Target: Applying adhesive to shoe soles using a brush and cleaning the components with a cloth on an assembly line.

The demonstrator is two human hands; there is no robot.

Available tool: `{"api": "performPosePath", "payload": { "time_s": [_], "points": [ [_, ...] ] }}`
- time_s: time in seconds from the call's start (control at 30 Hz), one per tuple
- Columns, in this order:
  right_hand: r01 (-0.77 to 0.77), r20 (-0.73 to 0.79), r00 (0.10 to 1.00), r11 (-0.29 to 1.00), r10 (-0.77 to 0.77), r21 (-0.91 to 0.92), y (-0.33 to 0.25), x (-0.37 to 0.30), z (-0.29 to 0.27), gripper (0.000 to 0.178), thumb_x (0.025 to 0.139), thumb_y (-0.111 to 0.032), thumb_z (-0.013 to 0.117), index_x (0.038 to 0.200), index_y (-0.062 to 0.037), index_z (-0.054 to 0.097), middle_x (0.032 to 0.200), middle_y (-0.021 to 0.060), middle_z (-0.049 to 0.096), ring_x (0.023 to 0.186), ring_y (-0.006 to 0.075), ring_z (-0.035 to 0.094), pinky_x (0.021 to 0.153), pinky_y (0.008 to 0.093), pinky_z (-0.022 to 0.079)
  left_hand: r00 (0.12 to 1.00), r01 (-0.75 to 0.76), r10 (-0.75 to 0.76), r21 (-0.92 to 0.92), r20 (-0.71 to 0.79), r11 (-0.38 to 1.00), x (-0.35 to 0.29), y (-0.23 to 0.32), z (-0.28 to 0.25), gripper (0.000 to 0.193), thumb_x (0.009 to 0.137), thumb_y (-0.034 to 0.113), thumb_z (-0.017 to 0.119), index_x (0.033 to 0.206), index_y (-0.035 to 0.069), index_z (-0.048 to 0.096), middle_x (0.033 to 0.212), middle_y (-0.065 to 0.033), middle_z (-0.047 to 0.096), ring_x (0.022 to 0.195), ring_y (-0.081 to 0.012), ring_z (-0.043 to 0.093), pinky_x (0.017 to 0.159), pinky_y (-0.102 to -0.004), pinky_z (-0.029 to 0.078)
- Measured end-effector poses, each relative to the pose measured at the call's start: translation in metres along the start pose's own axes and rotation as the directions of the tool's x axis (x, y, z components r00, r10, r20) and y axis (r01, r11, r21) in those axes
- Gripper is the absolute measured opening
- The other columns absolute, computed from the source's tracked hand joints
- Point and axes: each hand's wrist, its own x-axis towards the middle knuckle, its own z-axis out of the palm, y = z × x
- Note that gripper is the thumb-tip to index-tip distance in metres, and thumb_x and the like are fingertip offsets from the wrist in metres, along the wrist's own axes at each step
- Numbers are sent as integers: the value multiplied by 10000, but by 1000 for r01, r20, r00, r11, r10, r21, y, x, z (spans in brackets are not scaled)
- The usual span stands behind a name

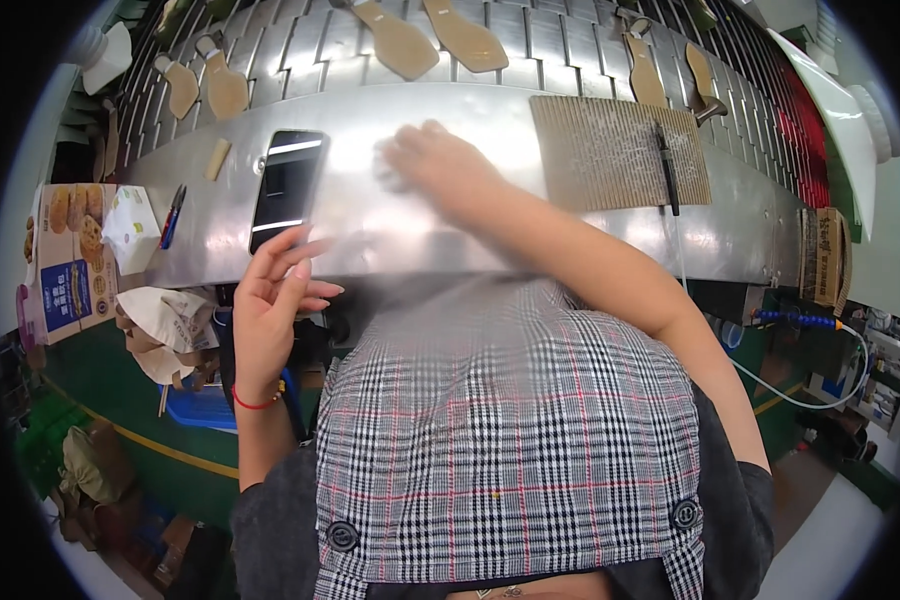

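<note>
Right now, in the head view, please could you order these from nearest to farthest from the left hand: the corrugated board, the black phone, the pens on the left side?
From the left hand:
1. black phone, just ahead
2. pens, to its left
3. corrugated board, well to its right

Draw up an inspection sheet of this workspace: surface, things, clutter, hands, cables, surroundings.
Surface: shiny metal table, with metal slats beyond its far edge.
Things near the hands: dark phone lying on the table; tan soles on the slats.
Clutter: ribbed brown pad with a black pen-like tool on it; small tan stick; printed box at left.
Hands: left hand open beside the phone, contact unclear; right hand over the table, too blurred to tell its grip.
Cables: pale tube at right, joined to a blue segmented hose.
Surroundings: green floor with a yellow line.
</note>
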Motion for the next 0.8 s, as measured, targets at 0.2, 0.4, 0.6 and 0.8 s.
{"api": "performPosePath", "payload": {
  "time_s": [0.2,0.4,0.6,0.8],
  "points": [
    [55,159,985,994,-69,91,-4,-56,-18,326,782,-84,592,1103,-37,628,1020,105,572,920,279,582,743,350,548,1000,-26,27,12,-5,1000,8,5,-16,455,959,140,526,1390,28,430,1336,-170,555,854,-161,686,708,-217,518],
    [-233,64,972,954,224,187,27,8,12,164,799,-113,564,906,-2,618,959,197,605,864,365,623,736,435,539,963,-193,158,150,217,970,26,20,-4,532,894,61,590,1400,44,428,1371,-135,518,1058,-181,617,825,-258,489],
    [-118,131,987,973,93,198,-3,-42,-17,373,744,-88,624,1095,27,572,1035,147,560,1015,329,566,847,413,505,876,-471,265,593,404,653,62,4,45,857,739,121,784,1461,53,328,1449,-138,425,1306,-289,442,1044,-399,389],
    [-313,52,944,832,327,459,28,-72,-88,404,781,-149,691,1141,7,593,1270,177,553,1163,364,523,1009,419,418,663,-739,469,612,584,282,92,-11,126,726,825,289,683,1445,88,364,1469,-165,385,1344,-378,365,1088,-513,272]
  ]
}}
